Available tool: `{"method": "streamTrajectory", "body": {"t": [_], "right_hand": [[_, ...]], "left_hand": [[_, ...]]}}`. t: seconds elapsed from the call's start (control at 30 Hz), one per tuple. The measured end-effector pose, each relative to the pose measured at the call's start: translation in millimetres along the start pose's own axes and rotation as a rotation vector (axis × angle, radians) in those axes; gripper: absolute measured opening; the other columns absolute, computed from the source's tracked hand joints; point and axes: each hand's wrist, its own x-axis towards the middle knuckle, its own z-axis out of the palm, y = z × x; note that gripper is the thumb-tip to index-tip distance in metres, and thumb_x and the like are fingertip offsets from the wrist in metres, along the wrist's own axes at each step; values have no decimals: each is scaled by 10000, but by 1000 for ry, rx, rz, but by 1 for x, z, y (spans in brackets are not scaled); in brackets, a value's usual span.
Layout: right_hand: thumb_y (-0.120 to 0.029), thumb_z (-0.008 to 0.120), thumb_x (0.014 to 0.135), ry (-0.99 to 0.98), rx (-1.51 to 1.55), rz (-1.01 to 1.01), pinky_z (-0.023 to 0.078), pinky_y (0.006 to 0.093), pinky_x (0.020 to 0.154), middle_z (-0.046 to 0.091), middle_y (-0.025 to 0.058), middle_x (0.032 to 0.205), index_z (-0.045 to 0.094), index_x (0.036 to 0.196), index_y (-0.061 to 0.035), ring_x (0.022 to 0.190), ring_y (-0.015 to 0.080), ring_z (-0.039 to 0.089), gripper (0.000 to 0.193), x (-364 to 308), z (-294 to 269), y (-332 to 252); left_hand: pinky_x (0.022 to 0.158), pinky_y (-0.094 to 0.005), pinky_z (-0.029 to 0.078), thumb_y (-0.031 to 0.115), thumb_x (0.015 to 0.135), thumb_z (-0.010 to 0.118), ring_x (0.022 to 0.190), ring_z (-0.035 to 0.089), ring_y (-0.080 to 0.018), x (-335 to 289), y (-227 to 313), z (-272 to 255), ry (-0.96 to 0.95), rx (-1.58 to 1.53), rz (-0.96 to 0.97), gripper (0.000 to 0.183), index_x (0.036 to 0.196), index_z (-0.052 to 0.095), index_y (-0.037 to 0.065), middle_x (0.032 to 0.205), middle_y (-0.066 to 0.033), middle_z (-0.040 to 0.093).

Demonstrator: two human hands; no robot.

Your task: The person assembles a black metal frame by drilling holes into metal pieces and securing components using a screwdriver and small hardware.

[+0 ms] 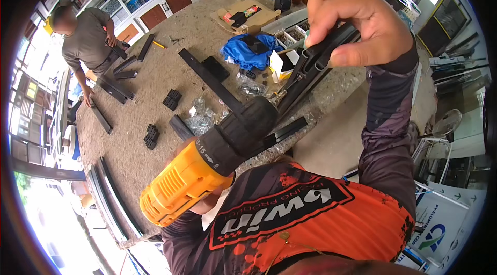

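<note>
My left hand (208, 203), mostly hidden behind the tool, grips a yellow and black cordless drill (178, 184). Its black chuck points up and right, and a thin metal bit (281, 92) sticks out toward a long black metal profile. My right hand (365, 24) is raised at the upper right, thumb and fingers pinching this black profile (305, 79) near its upper end. A slot or clip-like part shows close to the thumb. The drill hides the profile's lower part, so I cannot tell whether the bit touches it.
The stone-like worktable (134, 145) carries black bars (207, 78), black blocks (172, 99), plastic bags of small parts (201, 115), a blue cloth (248, 49) and an open cardboard box (247, 15). At the far left, a co-worker (90, 42) touches a black bar. A fan (448, 122) stands right.
</note>
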Motion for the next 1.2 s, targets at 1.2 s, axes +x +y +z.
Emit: {"method": "streamTrajectory", "body": {"t": [1.2], "right_hand": [[-603,720,557,222,-708,103,388,376,539,515,35,647,496,742,-96,582,288,554,584,-140,44,-37]], "left_hand": [[739,-308,515,285,644,793,830,665,-171,-62,91,136,415,940,-617,342,954,703,172,893,-26,690]]}}
